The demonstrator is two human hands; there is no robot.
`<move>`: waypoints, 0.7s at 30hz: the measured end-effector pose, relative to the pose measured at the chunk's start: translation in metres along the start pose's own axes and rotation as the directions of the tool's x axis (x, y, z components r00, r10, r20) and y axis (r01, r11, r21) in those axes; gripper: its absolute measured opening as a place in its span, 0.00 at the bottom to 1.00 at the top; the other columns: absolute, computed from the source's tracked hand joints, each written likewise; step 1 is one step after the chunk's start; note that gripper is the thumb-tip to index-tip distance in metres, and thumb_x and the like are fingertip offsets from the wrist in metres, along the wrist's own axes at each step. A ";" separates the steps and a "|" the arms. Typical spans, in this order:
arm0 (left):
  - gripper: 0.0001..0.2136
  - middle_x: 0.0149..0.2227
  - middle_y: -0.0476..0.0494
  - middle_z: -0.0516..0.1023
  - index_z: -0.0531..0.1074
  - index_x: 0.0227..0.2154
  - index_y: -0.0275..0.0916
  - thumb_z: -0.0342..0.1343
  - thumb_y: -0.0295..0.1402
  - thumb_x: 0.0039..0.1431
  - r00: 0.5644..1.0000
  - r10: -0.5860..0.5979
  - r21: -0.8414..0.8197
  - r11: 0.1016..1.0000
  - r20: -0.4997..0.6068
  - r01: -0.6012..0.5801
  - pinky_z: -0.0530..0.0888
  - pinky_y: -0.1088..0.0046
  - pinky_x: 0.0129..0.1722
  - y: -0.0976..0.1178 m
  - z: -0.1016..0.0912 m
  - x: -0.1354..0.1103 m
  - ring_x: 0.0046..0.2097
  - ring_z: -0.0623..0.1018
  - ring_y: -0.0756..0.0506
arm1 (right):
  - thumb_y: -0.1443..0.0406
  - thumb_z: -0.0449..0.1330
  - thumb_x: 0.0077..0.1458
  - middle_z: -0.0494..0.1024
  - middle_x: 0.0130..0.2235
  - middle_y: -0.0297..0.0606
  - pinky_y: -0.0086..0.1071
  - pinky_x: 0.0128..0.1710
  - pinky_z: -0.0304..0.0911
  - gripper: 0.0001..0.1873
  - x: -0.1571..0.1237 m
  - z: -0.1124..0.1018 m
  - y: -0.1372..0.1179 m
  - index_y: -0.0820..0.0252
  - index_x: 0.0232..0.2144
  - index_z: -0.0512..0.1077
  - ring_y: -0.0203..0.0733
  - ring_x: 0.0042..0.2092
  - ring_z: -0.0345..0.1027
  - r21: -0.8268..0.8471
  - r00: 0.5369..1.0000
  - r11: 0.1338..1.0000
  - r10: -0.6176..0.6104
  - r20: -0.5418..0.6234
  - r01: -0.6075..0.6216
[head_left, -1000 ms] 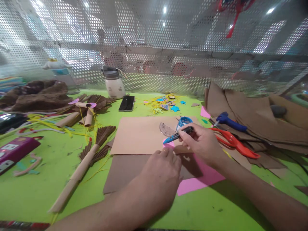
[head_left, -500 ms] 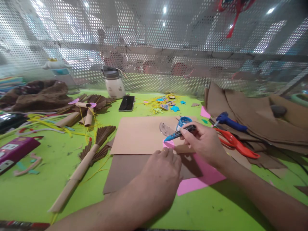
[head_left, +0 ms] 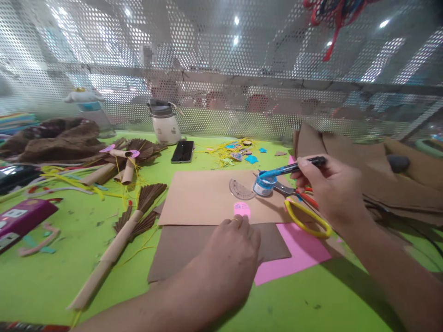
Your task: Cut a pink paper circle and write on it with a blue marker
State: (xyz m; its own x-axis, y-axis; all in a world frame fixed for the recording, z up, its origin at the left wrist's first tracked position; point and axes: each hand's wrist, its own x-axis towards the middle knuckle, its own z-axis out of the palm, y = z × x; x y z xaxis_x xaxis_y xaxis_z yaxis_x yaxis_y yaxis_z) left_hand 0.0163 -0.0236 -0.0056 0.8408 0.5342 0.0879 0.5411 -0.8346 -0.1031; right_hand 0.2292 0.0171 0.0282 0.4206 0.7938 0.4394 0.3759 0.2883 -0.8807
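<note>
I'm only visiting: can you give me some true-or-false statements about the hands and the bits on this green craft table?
1. The right hand grips a blue-tipped tool. True.
2. The left hand has its fingertips at a small pink oval. True.
3. The tool's tip touches that oval. False: it is at a small blue pot.
4. The scissors have a green handle. False: the loop is yellow.
5. A protractor lies on the tan sheet. True.

Left hand [head_left: 231, 258] lies palm down, forearm stretched forward, fingers flat; right hand [head_left: 332, 189] hovers higher, fingers pinched together.
</note>
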 end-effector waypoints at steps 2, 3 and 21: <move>0.13 0.44 0.32 0.75 0.71 0.47 0.33 0.50 0.34 0.64 1.000 0.002 0.002 1.000 0.004 -0.002 0.72 0.62 0.38 0.000 0.000 0.000 0.42 0.73 0.38 | 0.58 0.63 0.54 0.76 0.23 0.33 0.28 0.20 0.64 0.10 0.002 0.000 0.007 0.59 0.29 0.72 0.36 0.21 0.66 -0.037 1.000 0.999 -0.020 -0.014 0.019; 0.13 0.44 0.31 0.75 0.71 0.47 0.33 0.50 0.34 0.64 1.000 0.001 0.006 1.000 0.008 -0.001 0.72 0.62 0.38 0.000 0.000 0.001 0.42 0.73 0.38 | 0.58 0.63 0.54 0.76 0.23 0.33 0.29 0.22 0.65 0.10 0.003 0.001 0.012 0.59 0.29 0.72 0.36 0.22 0.67 -0.086 0.999 0.995 -0.042 -0.017 0.041; 0.13 0.45 0.30 0.75 0.71 0.46 0.33 0.49 0.35 0.66 0.999 -0.025 0.025 0.999 0.026 0.024 0.71 0.63 0.38 0.000 0.003 0.001 0.41 0.73 0.39 | 0.61 0.64 0.54 0.74 0.21 0.36 0.24 0.17 0.61 0.11 0.020 -0.007 0.017 0.63 0.25 0.72 0.32 0.20 0.64 -0.045 0.991 0.990 0.131 -0.014 -0.132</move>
State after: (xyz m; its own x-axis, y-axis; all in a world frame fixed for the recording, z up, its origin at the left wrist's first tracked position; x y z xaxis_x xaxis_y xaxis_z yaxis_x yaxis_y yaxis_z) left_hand 0.0173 -0.0228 -0.0080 0.8273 0.5580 0.0644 0.5614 -0.8180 -0.1253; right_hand 0.2494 0.0341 0.0231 0.4781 0.8170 0.3224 0.3541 0.1567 -0.9220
